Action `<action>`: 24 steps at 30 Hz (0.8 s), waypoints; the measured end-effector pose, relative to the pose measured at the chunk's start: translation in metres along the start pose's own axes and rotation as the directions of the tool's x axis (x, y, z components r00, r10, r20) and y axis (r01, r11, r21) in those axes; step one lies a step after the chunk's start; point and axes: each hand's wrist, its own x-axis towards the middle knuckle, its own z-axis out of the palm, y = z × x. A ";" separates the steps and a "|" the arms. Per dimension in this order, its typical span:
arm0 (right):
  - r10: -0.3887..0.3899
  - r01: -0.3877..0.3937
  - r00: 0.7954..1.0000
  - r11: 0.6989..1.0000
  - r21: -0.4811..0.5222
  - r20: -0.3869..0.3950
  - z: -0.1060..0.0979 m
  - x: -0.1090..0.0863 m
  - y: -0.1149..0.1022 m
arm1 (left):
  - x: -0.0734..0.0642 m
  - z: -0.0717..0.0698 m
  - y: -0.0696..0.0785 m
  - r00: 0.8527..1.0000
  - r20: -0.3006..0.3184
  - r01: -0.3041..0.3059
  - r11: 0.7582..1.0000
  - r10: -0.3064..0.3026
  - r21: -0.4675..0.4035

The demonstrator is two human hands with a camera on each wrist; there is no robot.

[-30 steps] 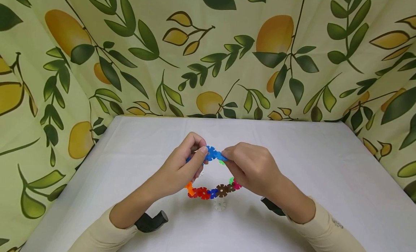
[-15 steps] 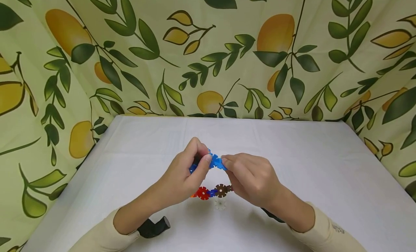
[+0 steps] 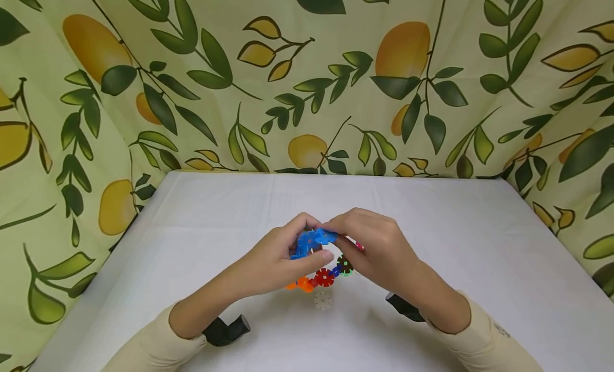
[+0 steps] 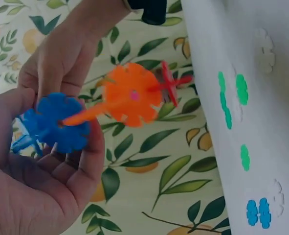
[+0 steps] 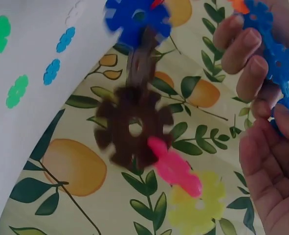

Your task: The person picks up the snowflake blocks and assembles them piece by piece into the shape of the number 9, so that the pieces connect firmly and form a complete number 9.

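A chain of notched plastic flower discs hangs between the two hands. Blue discs point(image 3: 307, 243) form its top part. My left hand point(image 3: 275, 257) curls its fingers behind these, its thumb stretched out in front. With thumb and fingers my right hand point(image 3: 374, 244) pinches the rightmost blue disc point(image 3: 325, 236). Lower down come an orange disc point(image 4: 130, 95), a red disc point(image 3: 324, 277), a dark blue disc point(image 5: 137, 18) and a brown disc point(image 5: 134, 128). A pink disc point(image 5: 176, 167) and a yellow disc point(image 5: 198, 203) follow in the right wrist view. Fingers hide some links.
A white disc point(image 3: 323, 300) lies on the white-covered table point(image 3: 230, 201) below the chain. Loose green discs point(image 4: 242, 89) and blue discs point(image 4: 259, 213) lie there too, in the wrist views. Leaf-and-fruit patterned cloth point(image 3: 307, 95) surrounds the table's back and sides.
The hands have drawn closer together. My left thumb has come away from the blue discs and stretches rightward. The chain's lower part has swung to the right.
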 end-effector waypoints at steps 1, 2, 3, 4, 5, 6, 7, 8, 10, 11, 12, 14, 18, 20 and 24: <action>-0.001 0.001 1.000 1.000 -0.002 0.005 0.001 0.000 0.000 | 0.000 0.000 0.000 1.000 -0.009 0.002 1.000 -0.002 0.024; -0.001 0.001 1.000 1.000 -0.007 0.009 0.002 0.000 -0.001 | 0.000 -0.001 0.000 1.000 -0.017 -0.004 0.999 0.005 0.042; -0.001 0.001 1.000 1.000 -0.011 0.012 0.002 0.001 -0.001 | -0.001 -0.002 0.001 1.000 -0.023 -0.012 0.998 0.013 0.056; -0.001 0.002 1.000 1.000 -0.016 0.010 0.003 0.002 -0.001 | -0.001 -0.003 0.002 0.999 -0.030 -0.019 0.997 0.022 0.074; 0.001 -0.001 1.000 1.000 -0.021 0.006 0.002 0.002 -0.001 | -0.002 -0.004 0.003 0.999 -0.033 -0.026 0.996 0.028 0.084; 0.009 -0.009 1.000 1.000 -0.024 0.001 0.001 0.003 -0.001 | -0.002 -0.006 0.003 0.999 -0.031 -0.036 0.995 0.039 0.089; 0.022 -0.023 1.000 0.999 -0.025 -0.009 0.000 0.003 0.001 | -0.003 -0.008 0.005 0.998 -0.025 -0.049 0.994 0.051 0.098; 0.041 -0.041 0.999 0.999 -0.020 -0.022 -0.001 0.004 0.003 | -0.003 -0.011 0.006 0.998 -0.017 -0.062 0.992 0.064 0.109; 0.083 -0.083 0.995 0.997 0.006 -0.052 -0.003 0.004 0.010 | -0.005 -0.018 0.009 0.997 -0.002 -0.078 0.988 0.079 0.137; 0.118 -0.116 0.991 0.993 0.028 -0.059 -0.004 0.004 0.014 | -0.006 -0.022 0.011 0.997 0.004 -0.078 0.985 0.079 0.154; 0.158 -0.154 0.986 0.986 0.056 -0.060 -0.004 0.004 0.019 | -0.007 -0.027 0.013 0.997 0.011 -0.079 0.982 0.078 0.170; 0.247 -0.241 0.968 0.963 0.120 -0.041 -0.001 0.002 0.029 | -0.010 -0.035 0.016 0.997 0.022 -0.076 0.979 0.074 0.188; 0.414 -0.432 0.901 0.883 0.186 0.128 0.010 -0.003 0.047 | -0.016 -0.049 0.021 0.996 0.025 -0.093 0.980 0.090 0.177; 0.459 -0.505 0.854 0.845 0.174 0.245 0.019 -0.004 0.055 | -0.019 -0.054 0.022 0.994 0.020 -0.114 0.979 0.112 0.168; 0.477 -0.576 0.741 0.814 0.081 0.472 0.042 -0.002 0.068 | -0.022 -0.062 0.021 0.989 0.006 -0.150 0.979 0.151 0.140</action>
